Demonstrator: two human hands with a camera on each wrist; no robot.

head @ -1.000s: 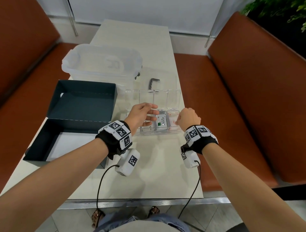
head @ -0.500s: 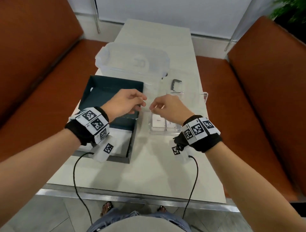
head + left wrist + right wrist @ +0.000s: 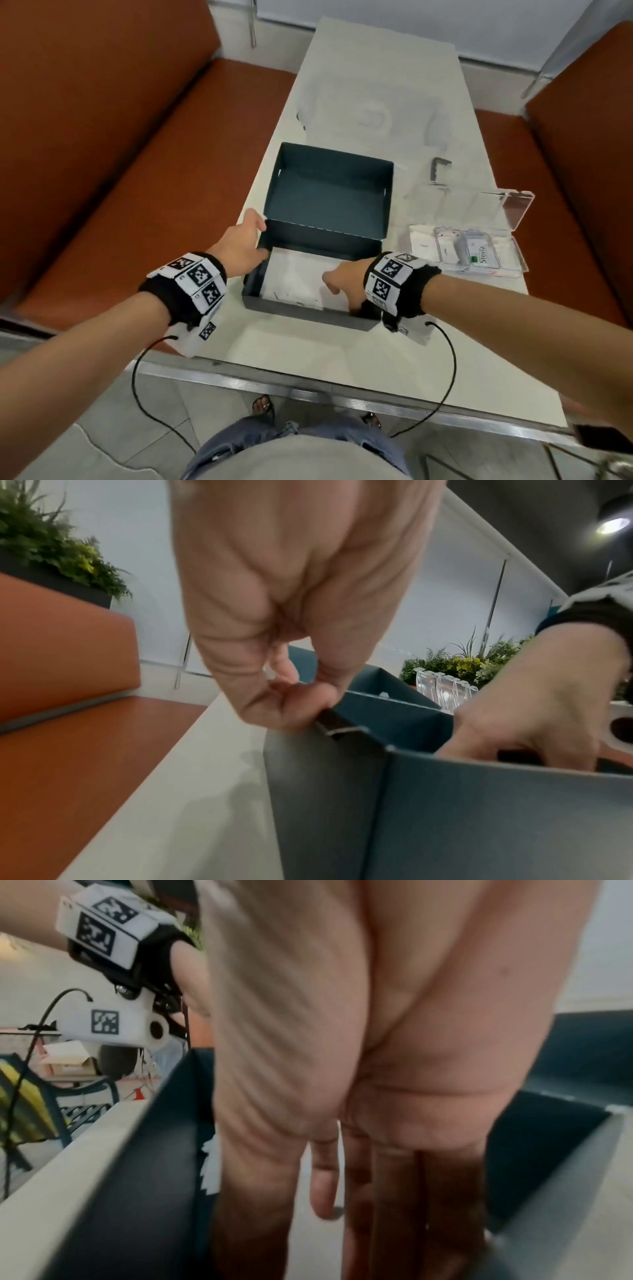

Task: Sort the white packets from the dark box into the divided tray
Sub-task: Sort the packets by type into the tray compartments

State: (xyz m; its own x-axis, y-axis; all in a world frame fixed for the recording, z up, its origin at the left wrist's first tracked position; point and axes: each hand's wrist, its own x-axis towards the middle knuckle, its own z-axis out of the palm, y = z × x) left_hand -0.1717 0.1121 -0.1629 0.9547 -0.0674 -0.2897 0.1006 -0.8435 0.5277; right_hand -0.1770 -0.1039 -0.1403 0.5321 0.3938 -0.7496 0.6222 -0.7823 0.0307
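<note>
**Dark box: both hands at the lower tray**

Dark box (image 3: pixel 310 310) sits open on the counter (image 3: pixel 308 356), its raised lid (image 3: pixel 329 195) standing just behind the lower tray. White packets (image 3: pixel 298 281) lie flat on the box floor.

Left hand (image 3: pixel 241 245) is at the box's left rear corner. Its fingers (image 3: pixel 291 699) are curled and pinch the box wall where the lid joins it.

Right hand (image 3: pixel 346 281) reaches down inside the box, at its right front corner. Its fingers (image 3: pixel 394 1191) extend straight and close together toward the box floor; whether they touch a packet cannot be determined.

Divided tray (image 3: pixel 513 214), of clear plastic, stands just right of the box. Its front compartments hold several packets (image 3: pixel 479 253), one marked "Stevia". A dark angled metal piece (image 3: pixel 438 168) lies behind the tray. A clear plastic container (image 3: pixel 373 116) stands behind the box.
</note>
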